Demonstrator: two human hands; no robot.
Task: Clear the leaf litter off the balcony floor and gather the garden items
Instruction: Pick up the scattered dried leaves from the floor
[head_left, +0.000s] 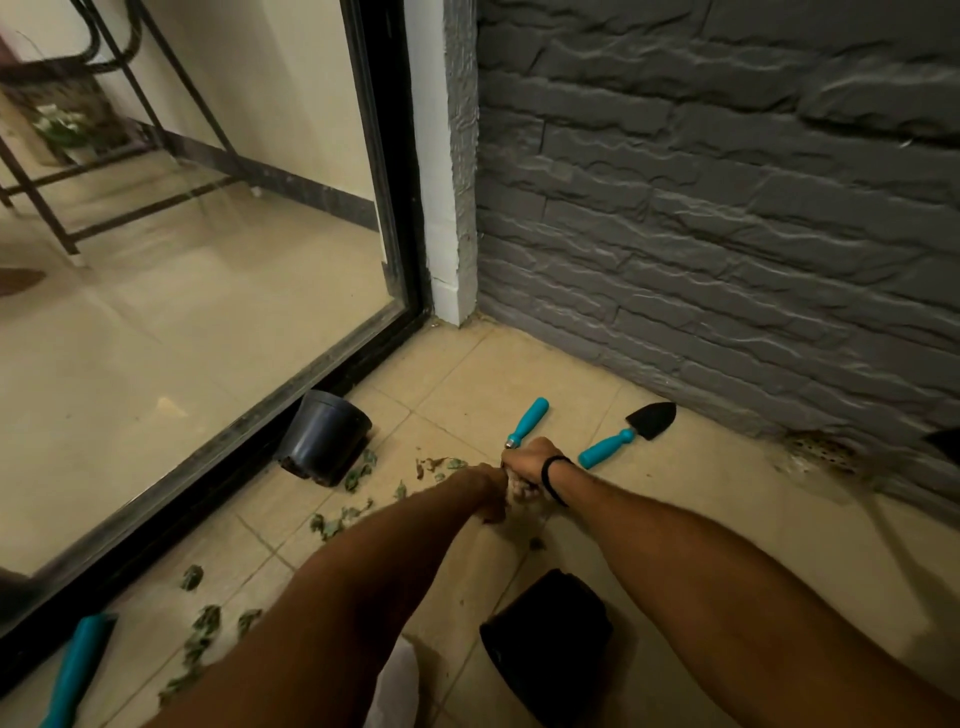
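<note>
My left hand (487, 491) and my right hand (530, 465), which has a black band at the wrist, meet low over the tiled balcony floor. Both have curled fingers, and dark bits of leaf litter (491, 517) show under them. How much each hand holds is hidden. A teal-handled tool (527, 422) lies just beyond the right hand, its metal end running under the knuckles. To the right lies a teal-handled trowel (623, 436) with a black blade. More dry leaves (340, 519) trail to the left. A black pot (324, 436) lies tipped over by the door track.
A second black pot (545, 639) sits close under my right forearm. Another teal handle (78, 670) pokes in at the bottom left beside more leaves (205, 626). The glass sliding door (208, 312) bounds the left, a grey stone wall (727, 208) the right, with a floor drain (821, 452) at its foot.
</note>
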